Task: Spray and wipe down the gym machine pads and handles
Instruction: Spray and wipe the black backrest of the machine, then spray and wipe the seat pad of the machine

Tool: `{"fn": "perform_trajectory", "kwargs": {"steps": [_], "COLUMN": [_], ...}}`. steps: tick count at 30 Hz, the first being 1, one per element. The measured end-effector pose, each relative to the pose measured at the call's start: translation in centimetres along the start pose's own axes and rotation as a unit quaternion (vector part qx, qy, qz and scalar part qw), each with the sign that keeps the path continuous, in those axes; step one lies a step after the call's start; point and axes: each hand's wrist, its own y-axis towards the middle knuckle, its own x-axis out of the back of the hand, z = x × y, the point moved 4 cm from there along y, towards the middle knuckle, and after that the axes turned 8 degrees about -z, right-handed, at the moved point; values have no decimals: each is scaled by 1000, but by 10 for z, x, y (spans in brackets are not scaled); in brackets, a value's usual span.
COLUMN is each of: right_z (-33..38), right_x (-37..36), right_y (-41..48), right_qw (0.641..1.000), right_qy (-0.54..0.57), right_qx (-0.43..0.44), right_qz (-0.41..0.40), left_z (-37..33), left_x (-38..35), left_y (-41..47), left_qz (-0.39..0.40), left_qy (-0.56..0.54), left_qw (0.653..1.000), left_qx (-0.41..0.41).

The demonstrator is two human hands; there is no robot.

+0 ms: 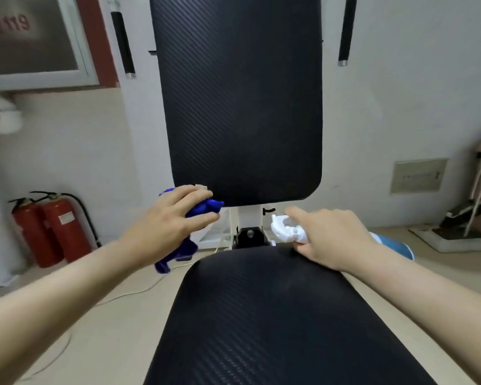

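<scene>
A black textured back pad (242, 101) stands upright, with the black seat pad (261, 315) below it in the foreground. Two black handles hang beside the back pad, the left handle (122, 43) and the right handle (347, 31). My left hand (170, 226) grips a blue spray bottle (206, 207) just below the back pad's lower left corner; most of the bottle is hidden by my fingers. My right hand (331, 237) holds a crumpled white cloth (285, 227) at the far right edge of the seat pad, with the index finger stretched out.
Two red fire extinguishers (53, 229) stand on the floor at the left by the wall. A white cable (128, 293) trails across the floor. At the right stand a white base with a pole (456, 237) and a blue object (392, 243) behind my wrist.
</scene>
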Motion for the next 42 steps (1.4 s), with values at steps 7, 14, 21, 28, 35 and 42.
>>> {"fn": "perform_trajectory", "kwargs": {"steps": [7, 14, 21, 28, 35, 42], "right_z": [12, 40, 68, 90, 108, 122], "right_x": [9, 20, 37, 82, 125, 139], "right_y": [8, 32, 54, 53, 26, 20], "right_qw": [997, 996, 983, 944, 909, 907], "right_qy": [-57, -57, 15, 137, 144, 167], "right_qx": [53, 63, 139, 76, 64, 27], "right_qz": [16, -7, 123, 289, 386, 384], "left_z": [2, -11, 49, 24, -14, -45], "left_x": [-8, -21, 3, 68, 147, 165], "left_y": [32, 45, -30, -19, -34, -50], "left_qz": [7, -87, -37, 83, 50, 33], "left_qy": [35, 17, -173, -376, -484, -500], "left_qw": [983, 978, 956, 701, 160, -13], "left_qx": [-179, -190, 235, 600, 859, 865]}}
